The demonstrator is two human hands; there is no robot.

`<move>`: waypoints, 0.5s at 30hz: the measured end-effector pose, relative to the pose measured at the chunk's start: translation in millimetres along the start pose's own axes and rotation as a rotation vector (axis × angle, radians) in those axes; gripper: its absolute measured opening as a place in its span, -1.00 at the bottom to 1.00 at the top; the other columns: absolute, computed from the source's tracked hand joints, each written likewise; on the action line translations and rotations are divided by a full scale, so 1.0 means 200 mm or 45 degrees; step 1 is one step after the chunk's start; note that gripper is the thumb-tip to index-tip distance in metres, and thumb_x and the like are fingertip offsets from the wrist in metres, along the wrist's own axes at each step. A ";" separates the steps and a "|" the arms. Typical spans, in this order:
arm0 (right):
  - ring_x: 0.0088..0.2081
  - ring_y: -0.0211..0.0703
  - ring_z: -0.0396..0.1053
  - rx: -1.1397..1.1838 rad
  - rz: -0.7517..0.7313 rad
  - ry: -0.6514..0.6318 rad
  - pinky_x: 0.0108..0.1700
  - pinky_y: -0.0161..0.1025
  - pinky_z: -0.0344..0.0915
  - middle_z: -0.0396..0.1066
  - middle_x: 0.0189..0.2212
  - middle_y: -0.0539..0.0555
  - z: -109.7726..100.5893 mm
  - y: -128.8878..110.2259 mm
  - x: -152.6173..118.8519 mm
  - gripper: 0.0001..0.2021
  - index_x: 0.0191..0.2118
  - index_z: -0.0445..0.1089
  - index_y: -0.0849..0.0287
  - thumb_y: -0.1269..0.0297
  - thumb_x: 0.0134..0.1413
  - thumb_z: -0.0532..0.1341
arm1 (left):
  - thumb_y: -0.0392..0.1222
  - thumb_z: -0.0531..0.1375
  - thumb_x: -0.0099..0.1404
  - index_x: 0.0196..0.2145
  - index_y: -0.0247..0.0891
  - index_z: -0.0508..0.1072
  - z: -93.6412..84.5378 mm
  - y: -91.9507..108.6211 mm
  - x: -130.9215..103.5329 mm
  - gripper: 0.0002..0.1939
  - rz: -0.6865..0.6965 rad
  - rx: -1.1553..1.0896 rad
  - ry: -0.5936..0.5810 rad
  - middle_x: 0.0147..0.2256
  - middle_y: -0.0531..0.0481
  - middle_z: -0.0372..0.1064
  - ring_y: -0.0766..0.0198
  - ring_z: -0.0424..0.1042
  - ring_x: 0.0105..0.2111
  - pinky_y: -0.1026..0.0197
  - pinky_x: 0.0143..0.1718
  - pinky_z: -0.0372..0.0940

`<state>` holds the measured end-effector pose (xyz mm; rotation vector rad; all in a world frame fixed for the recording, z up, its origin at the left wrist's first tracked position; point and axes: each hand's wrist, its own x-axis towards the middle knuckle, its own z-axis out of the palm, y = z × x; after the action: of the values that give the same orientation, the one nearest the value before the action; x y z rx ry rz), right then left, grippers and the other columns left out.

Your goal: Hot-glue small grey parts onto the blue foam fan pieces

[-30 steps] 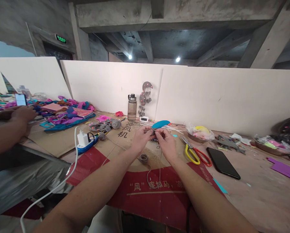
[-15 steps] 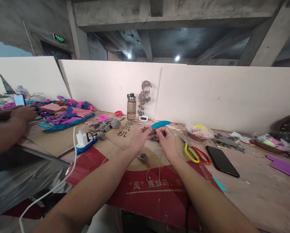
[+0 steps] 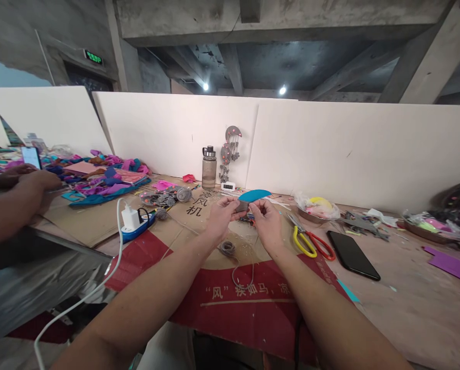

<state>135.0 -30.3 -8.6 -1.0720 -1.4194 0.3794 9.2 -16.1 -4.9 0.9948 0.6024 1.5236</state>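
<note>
My left hand [image 3: 221, 216] pinches a grey piece [image 3: 242, 206] that looks like felt, lying against a bright blue curved piece [image 3: 255, 195], also felt-like. From the other side, my right hand [image 3: 267, 218] has its fingertips closed at the lower edge of these two pieces. Whether the pieces are joined, I cannot tell. Beneath the hands, a small coil of grey yarn [image 3: 227, 248] rests on the cardboard [image 3: 187, 231], its strand trailing toward the front. Small coloured bits behind the fingers are partly hidden.
Right of my hands lie scissors [image 3: 310, 244] with yellow and red handles and a black phone [image 3: 353, 255]. A bottle [image 3: 208, 169] and a small clock [image 3: 228, 187] stand behind. At left are a power strip [image 3: 139, 228], a fabric pile [image 3: 106, 180] and another person's hands [image 3: 37, 180].
The grey piece below the blue one shows more between my hands. My fingers have shifted slightly, and both hands stay at nearly the same spot.
</note>
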 end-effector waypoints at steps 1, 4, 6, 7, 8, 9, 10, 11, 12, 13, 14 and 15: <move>-0.48 -0.26 0.18 0.009 0.004 0.010 -0.34 -0.28 0.17 0.32 -0.49 -0.04 0.00 0.00 0.00 -0.80 -0.41 0.30 0.15 0.12 0.06 0.14 | -0.22 0.30 0.01 -0.49 -0.32 0.36 0.00 0.00 0.00 -0.82 -0.004 -0.001 -0.004 -0.45 0.02 0.40 0.33 0.45 -0.45 0.11 -0.22 0.43; -0.49 -0.26 0.18 0.015 0.015 0.027 -0.35 -0.28 0.18 0.32 -0.50 -0.04 -0.01 -0.02 0.00 -0.80 -0.42 0.28 0.14 0.12 0.06 0.14 | -0.23 0.29 0.04 -0.46 -0.33 0.36 -0.01 0.00 0.01 -0.83 -0.016 0.006 -0.025 -0.43 -0.01 0.42 0.30 0.49 -0.44 0.10 -0.21 0.43; -0.50 -0.26 0.18 0.009 0.017 0.030 -0.35 -0.28 0.18 0.31 -0.50 -0.05 -0.01 -0.02 0.00 -0.80 -0.42 0.27 0.14 0.12 0.07 0.13 | -0.24 0.28 0.06 -0.45 -0.33 0.36 -0.01 0.00 0.01 -0.84 -0.021 0.010 -0.035 -0.42 -0.02 0.43 0.29 0.50 -0.45 0.10 -0.21 0.43; -0.50 -0.26 0.18 0.008 0.019 0.033 -0.35 -0.27 0.18 0.31 -0.50 -0.05 -0.01 -0.01 0.01 -0.79 -0.42 0.27 0.14 0.11 0.07 0.13 | -0.25 0.28 0.06 -0.45 -0.33 0.36 -0.01 0.00 0.00 -0.85 -0.023 0.010 -0.037 -0.43 -0.02 0.43 0.29 0.50 -0.45 0.11 -0.22 0.43; -0.50 -0.26 0.18 0.010 0.021 0.036 -0.35 -0.27 0.18 0.31 -0.50 -0.05 -0.01 -0.01 0.01 -0.79 -0.42 0.26 0.14 0.10 0.07 0.13 | -0.25 0.28 0.07 -0.45 -0.33 0.36 -0.01 0.00 0.00 -0.85 -0.024 0.010 -0.041 -0.43 -0.01 0.42 0.29 0.50 -0.45 0.12 -0.23 0.43; -0.49 -0.26 0.18 0.012 0.027 0.039 -0.35 -0.27 0.18 0.30 -0.51 -0.05 -0.01 -0.01 0.01 -0.79 -0.42 0.26 0.14 0.10 0.07 0.13 | -0.25 0.27 0.07 -0.45 -0.33 0.36 -0.01 0.00 0.00 -0.86 -0.025 0.010 -0.046 -0.43 -0.01 0.42 0.29 0.50 -0.45 0.14 -0.25 0.43; -0.49 -0.25 0.17 0.012 0.034 0.041 -0.35 -0.27 0.17 0.30 -0.51 -0.05 -0.01 -0.01 0.01 -0.78 -0.42 0.26 0.14 0.09 0.07 0.13 | -0.26 0.27 0.08 -0.45 -0.32 0.36 -0.01 0.00 0.00 -0.86 -0.025 0.009 -0.051 -0.44 0.00 0.41 0.29 0.50 -0.45 0.15 -0.26 0.43; -0.49 -0.25 0.17 0.009 0.040 0.040 -0.35 -0.27 0.16 0.29 -0.52 -0.05 -0.01 -0.01 0.01 -0.78 -0.43 0.25 0.14 0.09 0.06 0.13 | -0.26 0.27 0.08 -0.46 -0.32 0.36 -0.01 0.00 0.00 -0.86 -0.025 0.009 -0.054 -0.44 0.01 0.41 0.29 0.50 -0.45 0.17 -0.27 0.43; -0.48 -0.26 0.17 0.004 0.044 0.042 -0.35 -0.28 0.15 0.28 -0.52 -0.06 -0.01 -0.02 0.01 -0.78 -0.44 0.25 0.14 0.09 0.05 0.13 | -0.26 0.27 0.08 -0.46 -0.32 0.36 -0.01 0.00 0.00 -0.86 -0.028 0.010 -0.056 -0.44 0.01 0.41 0.29 0.51 -0.44 0.18 -0.27 0.43; -0.48 -0.26 0.16 0.002 0.048 0.038 -0.36 -0.29 0.14 0.27 -0.52 -0.06 -0.01 -0.02 0.01 -0.78 -0.44 0.25 0.14 0.09 0.04 0.14 | -0.26 0.28 0.07 -0.46 -0.32 0.35 -0.01 0.01 0.00 -0.85 -0.031 0.011 -0.058 -0.44 0.01 0.41 0.28 0.51 -0.44 0.19 -0.28 0.43; -0.48 -0.26 0.15 0.005 0.055 0.032 -0.37 -0.29 0.13 0.27 -0.53 -0.07 -0.01 -0.03 0.01 -0.78 -0.44 0.25 0.14 0.09 0.03 0.14 | -0.26 0.28 0.08 -0.46 -0.32 0.35 -0.01 0.01 0.00 -0.85 -0.035 0.012 -0.056 -0.44 0.01 0.41 0.28 0.51 -0.44 0.19 -0.28 0.42; -0.49 -0.27 0.14 0.014 0.066 0.022 -0.38 -0.30 0.12 0.26 -0.54 -0.08 -0.01 -0.03 0.02 -0.78 -0.44 0.25 0.14 0.09 0.03 0.14 | -0.26 0.28 0.08 -0.46 -0.32 0.35 -0.01 0.01 0.00 -0.85 -0.039 0.014 -0.054 -0.44 0.00 0.42 0.28 0.51 -0.44 0.19 -0.28 0.42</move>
<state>135.7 -32.1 -1.3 -1.1023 -1.3748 0.4140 7.0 -15.8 -4.0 1.0191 0.5939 1.4704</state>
